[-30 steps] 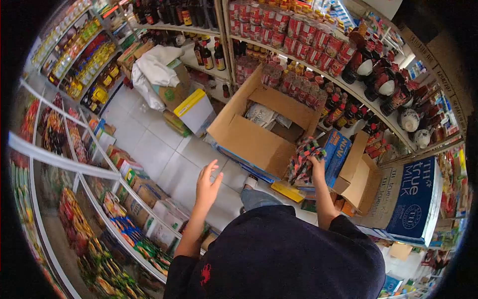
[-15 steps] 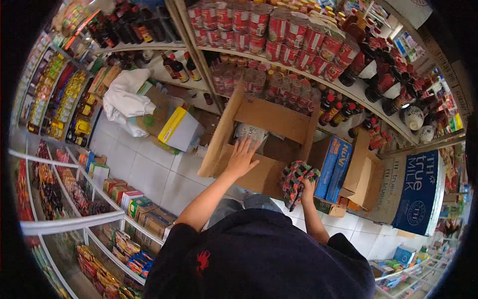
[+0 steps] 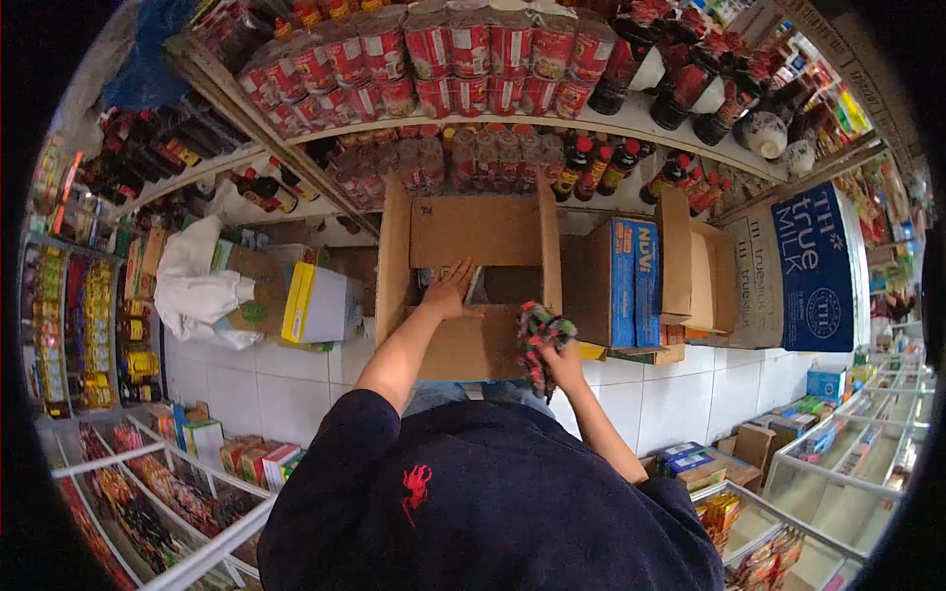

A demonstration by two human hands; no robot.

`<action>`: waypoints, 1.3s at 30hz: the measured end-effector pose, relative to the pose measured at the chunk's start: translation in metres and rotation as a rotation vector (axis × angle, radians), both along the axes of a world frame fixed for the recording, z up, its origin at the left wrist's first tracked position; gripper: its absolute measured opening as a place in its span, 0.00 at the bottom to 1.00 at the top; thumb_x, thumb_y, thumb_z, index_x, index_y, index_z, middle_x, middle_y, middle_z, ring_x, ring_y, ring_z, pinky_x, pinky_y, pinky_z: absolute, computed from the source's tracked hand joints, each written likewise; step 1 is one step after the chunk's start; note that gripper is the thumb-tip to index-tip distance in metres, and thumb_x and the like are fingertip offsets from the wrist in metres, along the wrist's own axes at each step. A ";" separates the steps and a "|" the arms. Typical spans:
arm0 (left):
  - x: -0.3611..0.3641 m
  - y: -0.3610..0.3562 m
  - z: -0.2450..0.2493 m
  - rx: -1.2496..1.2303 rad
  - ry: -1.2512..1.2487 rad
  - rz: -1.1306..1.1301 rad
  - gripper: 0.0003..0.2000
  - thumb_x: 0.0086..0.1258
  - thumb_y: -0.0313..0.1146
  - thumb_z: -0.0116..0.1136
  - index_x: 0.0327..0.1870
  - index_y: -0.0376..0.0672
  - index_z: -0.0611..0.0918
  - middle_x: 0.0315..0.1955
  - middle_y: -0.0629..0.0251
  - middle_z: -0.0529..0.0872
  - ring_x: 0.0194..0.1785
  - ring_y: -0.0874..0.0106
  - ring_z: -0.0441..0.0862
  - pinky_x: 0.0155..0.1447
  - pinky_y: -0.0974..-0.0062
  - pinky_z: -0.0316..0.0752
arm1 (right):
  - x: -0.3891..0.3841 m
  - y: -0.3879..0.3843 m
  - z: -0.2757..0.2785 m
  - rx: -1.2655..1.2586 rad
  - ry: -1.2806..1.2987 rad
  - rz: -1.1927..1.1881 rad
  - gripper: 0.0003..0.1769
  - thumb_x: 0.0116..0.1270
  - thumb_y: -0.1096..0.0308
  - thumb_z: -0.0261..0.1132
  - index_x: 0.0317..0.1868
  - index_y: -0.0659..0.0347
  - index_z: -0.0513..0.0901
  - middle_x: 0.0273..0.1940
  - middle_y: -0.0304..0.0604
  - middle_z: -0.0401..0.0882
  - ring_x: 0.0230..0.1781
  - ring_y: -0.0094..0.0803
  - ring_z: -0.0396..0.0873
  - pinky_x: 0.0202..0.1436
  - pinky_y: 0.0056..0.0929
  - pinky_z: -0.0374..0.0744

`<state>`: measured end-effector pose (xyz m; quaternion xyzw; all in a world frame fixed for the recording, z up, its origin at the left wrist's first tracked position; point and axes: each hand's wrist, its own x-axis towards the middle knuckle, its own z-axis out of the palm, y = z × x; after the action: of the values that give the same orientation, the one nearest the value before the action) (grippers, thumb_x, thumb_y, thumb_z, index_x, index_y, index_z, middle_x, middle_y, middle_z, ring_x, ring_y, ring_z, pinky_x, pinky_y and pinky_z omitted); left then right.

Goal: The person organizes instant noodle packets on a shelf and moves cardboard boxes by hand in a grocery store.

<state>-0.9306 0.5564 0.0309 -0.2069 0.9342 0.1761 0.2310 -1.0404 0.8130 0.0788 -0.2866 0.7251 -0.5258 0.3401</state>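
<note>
Left hand (image 3: 448,291) open, fingers spread, palm down inside box (image 3: 473,231). Right hand (image 3: 566,364) closed round bundle (image 3: 537,335), at box's 4 o'clock, by its rim. Bundle likely light, soft, crinkly, slippery wrap. Best gripped round middle, not loose ends.

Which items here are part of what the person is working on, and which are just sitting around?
In hand: left hand reaching into the open cardboard box; right hand gripping a bundle of colourful packets.
Lying about: blue carton; true Milk box; white cloth; shelf cans.
</note>
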 end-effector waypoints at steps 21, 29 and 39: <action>0.126 -0.013 -0.050 1.158 0.845 1.171 0.32 0.70 0.57 0.32 0.65 0.40 0.62 0.62 0.62 0.64 0.62 0.68 0.63 0.64 0.72 0.58 | 0.040 -0.042 -0.076 0.194 0.241 0.164 0.41 0.51 0.61 0.63 0.65 0.63 0.57 0.67 0.56 0.50 0.69 0.47 0.48 0.70 0.40 0.48; 0.051 0.033 0.022 0.429 0.837 0.830 0.33 0.70 0.55 0.31 0.69 0.42 0.52 0.69 0.52 0.47 0.72 0.57 0.41 0.69 0.56 0.39 | 0.027 -0.021 -0.074 0.205 -0.712 -0.112 0.11 0.59 0.69 0.60 0.42 0.62 0.73 0.31 0.40 0.78 0.28 0.29 0.77 0.32 0.27 0.76; 0.006 0.065 -0.014 -0.199 0.492 0.520 0.30 0.69 0.50 0.38 0.69 0.47 0.52 0.68 0.52 0.49 0.70 0.55 0.47 0.68 0.47 0.42 | -0.006 -0.016 -0.038 -0.410 -1.096 -0.474 0.24 0.53 0.60 0.55 0.51 0.60 0.71 0.47 0.48 0.75 0.48 0.41 0.74 0.54 0.41 0.72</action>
<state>-0.9249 0.6217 0.0173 -0.4104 0.8905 0.1819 -0.0744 -1.0465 0.7966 0.0412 0.1336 0.3736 -0.7857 0.4746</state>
